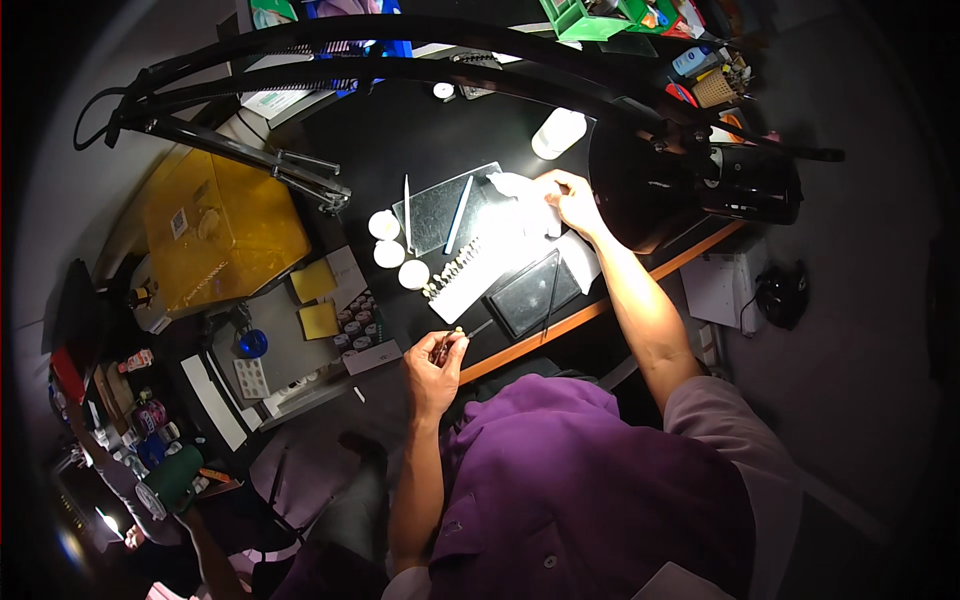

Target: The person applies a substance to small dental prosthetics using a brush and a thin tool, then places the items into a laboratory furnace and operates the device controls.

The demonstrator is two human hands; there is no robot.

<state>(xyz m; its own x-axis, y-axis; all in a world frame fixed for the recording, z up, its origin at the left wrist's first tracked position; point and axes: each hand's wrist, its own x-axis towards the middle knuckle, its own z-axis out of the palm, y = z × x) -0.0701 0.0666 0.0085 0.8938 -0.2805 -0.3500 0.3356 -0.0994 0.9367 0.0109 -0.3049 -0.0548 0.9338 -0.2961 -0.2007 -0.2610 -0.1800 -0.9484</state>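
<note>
My left hand (437,368) is off the table's front edge, thumb and fingers pinched on a small pale-tipped piece (458,331); its kind is too small to tell. Under the lamp's glare, my right hand (572,203) has its fingers closed at a bright white tissue (514,186). Between the hands lies a white strip (470,288) edged with a row of small tooth-like tabs (452,268). A black rectangular case (535,297) with a thin dark stick across it lies nearest the table edge. Behind the strip, a blue pen-like tool (459,214) rests on a dark glass slab (430,212).
Three small round white jars (388,254) stand left of the slab. A white bottle (558,134) is at the back. A black lamp arm (400,70) arches over the table to its head (650,180). At left are a yellow box (220,215) and a person's arm (205,555).
</note>
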